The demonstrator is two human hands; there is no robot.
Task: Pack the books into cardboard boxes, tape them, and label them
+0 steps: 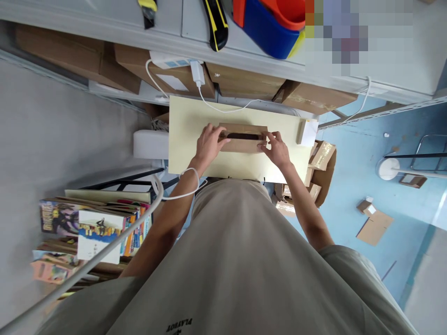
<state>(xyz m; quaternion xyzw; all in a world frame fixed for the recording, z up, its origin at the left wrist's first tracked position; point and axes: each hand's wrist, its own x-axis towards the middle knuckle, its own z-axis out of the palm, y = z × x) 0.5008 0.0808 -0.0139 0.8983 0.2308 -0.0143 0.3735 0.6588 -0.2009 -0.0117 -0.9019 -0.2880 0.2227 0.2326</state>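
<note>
A small brown cardboard box (240, 146) lies on a pale yellow tabletop (195, 114), its long top flaps parted along a dark gap. At the box's left end, my left hand (208, 143) pinches the edge with the thumb by the gap and the fingers at the far side. My right hand (277, 149) grips the right end in the same manner, with curled fingers and thumb. Inside the gap it is dark, and I cannot make out the contents. A small white box (308, 132) stands near the tabletop's right edge.
Above the tabletop runs a grey shelf with a yellow-black utility knife (216, 25) and a blue-red tape dispenser (268, 28). A white charger (197, 73) trails its cable over the table's back. Boxes fill an open carton (328, 172) at right; books (101, 228) stand lower left.
</note>
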